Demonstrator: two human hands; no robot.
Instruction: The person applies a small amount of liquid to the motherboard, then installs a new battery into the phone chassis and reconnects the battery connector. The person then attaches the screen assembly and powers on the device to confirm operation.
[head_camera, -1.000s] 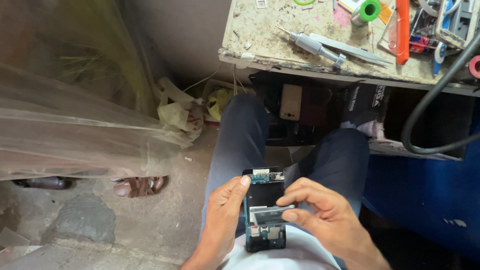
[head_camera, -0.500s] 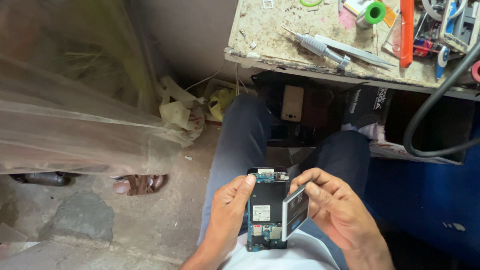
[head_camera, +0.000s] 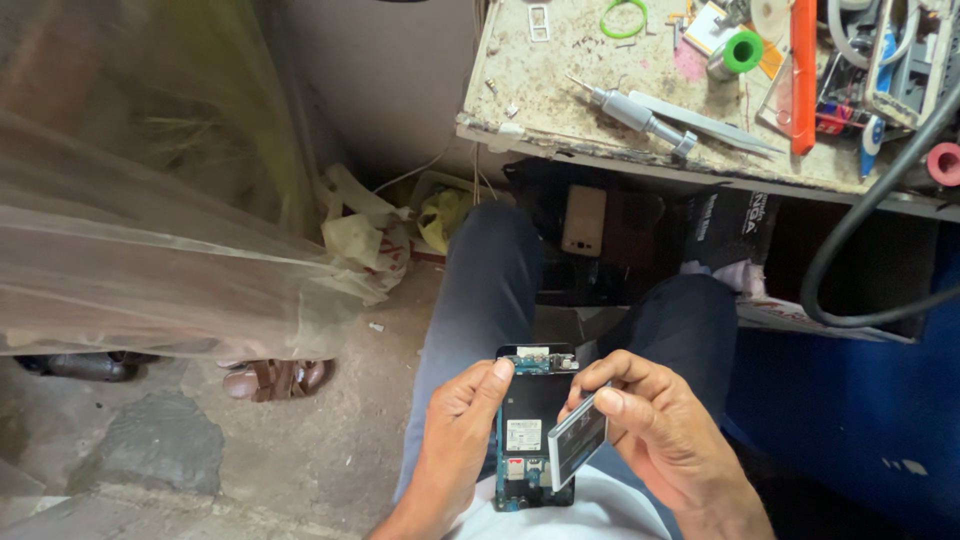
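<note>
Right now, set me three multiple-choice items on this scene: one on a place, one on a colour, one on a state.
1. Where is the opened phone?
A. on the workbench
B. over the person's lap, in the left hand
C. on the floor

2. What colour is the ring on the workbench?
A. green
B. blue
C. black

3. How is the battery in the right hand?
A. seated flat in the phone
B. lying on the bench
C. tilted up, out of the phone

B: the left hand grips it above the thighs.
A: it is bright green.
C: its edge stands clear of the bay.
</note>
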